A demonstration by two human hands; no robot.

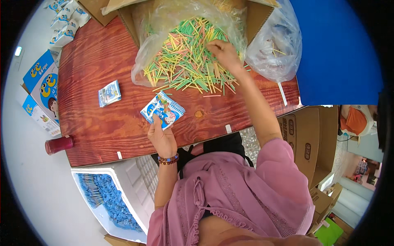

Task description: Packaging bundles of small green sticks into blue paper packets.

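My left hand point(163, 138) pinches a small blue and white printed packet point(163, 110) by its lower edge, over the front of the table. Farther off, my right hand point(225, 55) is at a heap of thin yellow, green and pink sticks point(186, 57). Its fingers are curled together over the right side of the heap, and what is between them, if anything, is hidden. The heap spills from a clear plastic bag point(141, 67) inside a cardboard box point(130, 26). A few similar packets point(109, 94) lie stacked to the left of my left hand.
A knotted clear bag point(275, 49) rests right of the box. On the left are a red jar point(59, 144) and printed blue and white cartons point(43, 88). A white foam box point(123, 201) of blue packets stands below the reddish wooden table point(94, 139). Cardboard boxes point(305, 143) stand at right.
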